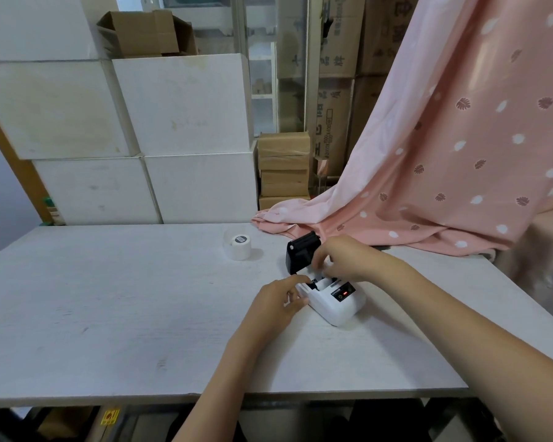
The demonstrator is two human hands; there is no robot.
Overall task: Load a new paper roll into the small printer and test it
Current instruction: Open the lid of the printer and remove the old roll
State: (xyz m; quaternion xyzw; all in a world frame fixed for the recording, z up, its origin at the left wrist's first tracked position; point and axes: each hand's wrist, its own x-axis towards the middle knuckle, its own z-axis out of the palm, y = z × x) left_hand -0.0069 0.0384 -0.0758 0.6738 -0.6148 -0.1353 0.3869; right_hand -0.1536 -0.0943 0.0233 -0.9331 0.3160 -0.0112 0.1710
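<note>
The small white printer (336, 299) sits on the table (109, 314) with its black lid (297, 255) flipped up. The left hand (276, 303) grips the printer's near-left corner, while the right hand (342, 258) reaches into the open bay, fingers curled; can't tell what it's pinching. The paper roll (238, 247) stands apart at about 10 o'clock from the printer.

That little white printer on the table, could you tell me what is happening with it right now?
A person is working on the small white printer, whose black lid stands open. The left hand steadies its near corner, while the right hand reaches into the open paper bay. A white paper roll stands apart on the white table, not yet loaded.
</note>
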